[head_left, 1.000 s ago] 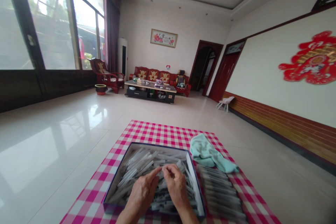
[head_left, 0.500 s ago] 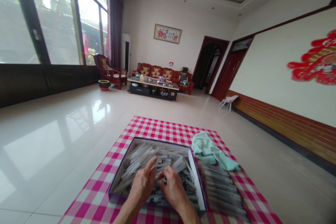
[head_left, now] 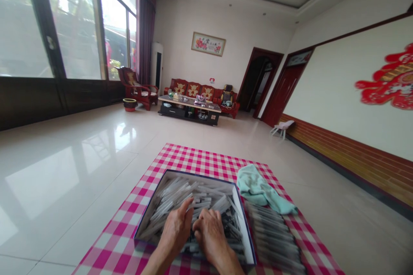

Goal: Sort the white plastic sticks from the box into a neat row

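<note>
A shallow box [head_left: 244, 223] with a dark blue rim holds many clear plastic tubes [head_left: 172, 193] that look like pen barrels, with darker slim pieces [head_left: 232, 222] among them at the right and near side. Over its middle, my left hand [head_left: 177, 224] has the index finger pointing forward and the thumb close beside it; the other fingers are hidden. Close by on the right, my right hand [head_left: 211, 230] is curled, fingertips bent toward the thumb. Whatever lies in either hand is too small or covered. Right of the box, slim pen-like sticks [head_left: 274, 236] lie in a row, blurred.
A mint-green cloth [head_left: 258, 187] lies crumpled beyond the row of sticks. Everything rests on a table with a pink-and-white checked cover [head_left: 200, 157]. Farther off stand a low coffee table [head_left: 189, 111], a wooden sofa [head_left: 180, 87], an armchair [head_left: 138, 90] and a small stool [head_left: 282, 128].
My right hand has turned slightly, its fingers more bent and its back facing up more. My left hand stays in nearly the same place. The camera view has shifted slightly.
</note>
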The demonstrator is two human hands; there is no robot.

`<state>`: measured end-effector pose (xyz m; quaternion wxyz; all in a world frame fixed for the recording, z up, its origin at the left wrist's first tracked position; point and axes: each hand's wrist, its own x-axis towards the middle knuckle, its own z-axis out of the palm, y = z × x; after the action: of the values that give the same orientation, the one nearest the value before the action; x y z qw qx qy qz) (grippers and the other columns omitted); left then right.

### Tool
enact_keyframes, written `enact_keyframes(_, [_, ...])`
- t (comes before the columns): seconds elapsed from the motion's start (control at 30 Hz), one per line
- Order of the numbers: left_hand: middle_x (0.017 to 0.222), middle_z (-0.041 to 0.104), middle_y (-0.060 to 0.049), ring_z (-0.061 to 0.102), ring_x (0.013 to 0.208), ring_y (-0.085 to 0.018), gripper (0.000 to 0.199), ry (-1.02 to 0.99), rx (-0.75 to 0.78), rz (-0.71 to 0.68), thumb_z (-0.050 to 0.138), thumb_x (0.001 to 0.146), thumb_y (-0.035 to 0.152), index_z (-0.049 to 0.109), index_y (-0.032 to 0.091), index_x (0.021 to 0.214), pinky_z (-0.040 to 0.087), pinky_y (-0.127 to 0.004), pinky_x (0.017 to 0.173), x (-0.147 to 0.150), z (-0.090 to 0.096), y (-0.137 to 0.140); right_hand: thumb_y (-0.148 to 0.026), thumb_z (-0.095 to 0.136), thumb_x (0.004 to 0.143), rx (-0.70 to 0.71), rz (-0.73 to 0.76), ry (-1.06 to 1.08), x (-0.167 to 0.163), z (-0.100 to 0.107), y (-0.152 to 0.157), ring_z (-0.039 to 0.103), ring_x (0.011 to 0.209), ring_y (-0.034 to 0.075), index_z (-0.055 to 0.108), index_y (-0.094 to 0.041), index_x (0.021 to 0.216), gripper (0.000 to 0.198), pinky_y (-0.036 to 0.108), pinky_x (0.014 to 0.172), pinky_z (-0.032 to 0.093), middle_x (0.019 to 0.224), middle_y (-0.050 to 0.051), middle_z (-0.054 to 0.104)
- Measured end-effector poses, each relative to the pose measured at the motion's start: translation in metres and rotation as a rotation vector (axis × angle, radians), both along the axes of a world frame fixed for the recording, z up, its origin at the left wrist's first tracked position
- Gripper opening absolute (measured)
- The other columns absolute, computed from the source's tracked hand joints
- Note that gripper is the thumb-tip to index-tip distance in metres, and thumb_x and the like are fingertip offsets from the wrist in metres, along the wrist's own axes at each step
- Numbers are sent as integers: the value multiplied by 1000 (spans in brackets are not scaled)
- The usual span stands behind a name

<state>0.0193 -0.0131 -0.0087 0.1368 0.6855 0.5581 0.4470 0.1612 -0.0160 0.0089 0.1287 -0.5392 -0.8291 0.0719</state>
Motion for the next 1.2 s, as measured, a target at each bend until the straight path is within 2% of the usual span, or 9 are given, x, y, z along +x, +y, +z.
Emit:
enact_keyframes(0.27, [64,71,-3,67,58,-17,36,18,7,35,37,90,27,64,16,111,49,-23,55,1,-1,0,-13,58,72,-11,120,-10,-1,-1,1,51,97,23,64,-23,87,19,38,91,33,98,3,61])
enact_keyframes(0.43, [64,71,-3,67,58,-17,36,11,-15,22,37,90,26,64,15,111,49,-23,56,1,0,-1,-14,57,74,-16,84,-27,-1,-7,0,52,97,24,63,-23,85,16,41,91,34,98,4,62])
enact_keyframes(0.53, [63,71,-3,67,58,-17,36,0,-14,14,37,89,26,64,15,111,49,-23,55,0,1,-1,-10,53,75,6,83,-55,-2,-14,2,53,97,25,64,-24,89,23,43,92,35,98,5,62])
enact_keyframes(0.7, [63,71,-3,68,59,-17,36,-11,-25,5,37,89,26,64,16,111,49,-23,56,1,3,-1,-9,49,79,11,98,-57,-1,-24,5,54,100,25,65,-23,91,24,47,101,30,100,6,63])
enact_keyframes(0.8, [64,72,-2,68,60,-17,36,-22,-15,11,38,89,26,64,17,111,50,-23,57,1,2,-1,-10,55,75,2,115,10,1,-22,4,52,106,24,62,-24,99,29,45,106,26,107,5,62])
enact_keyframes(0.87, [65,72,-2,69,61,-17,35,-25,-9,9,38,90,26,64,17,112,50,-23,58,1,1,-1,-9,56,73,-20,128,36,1,-18,2,52,108,24,61,-23,104,35,43,105,27,110,6,62])
enact_keyframes(1.03, [71,74,-4,70,66,-18,36,-15,-26,-2,38,90,28,63,16,113,51,-24,60,0,1,-1,-4,47,74,-76,149,11,-2,-13,2,57,100,23,64,-20,97,33,41,98,34,101,7,65])
enact_keyframes(1.2, [71,73,-3,69,64,-18,37,-17,-41,-1,37,90,28,63,16,113,51,-25,59,0,1,-1,-10,55,69,-80,140,26,-3,-11,2,57,101,24,64,-21,95,29,41,98,33,102,6,65])
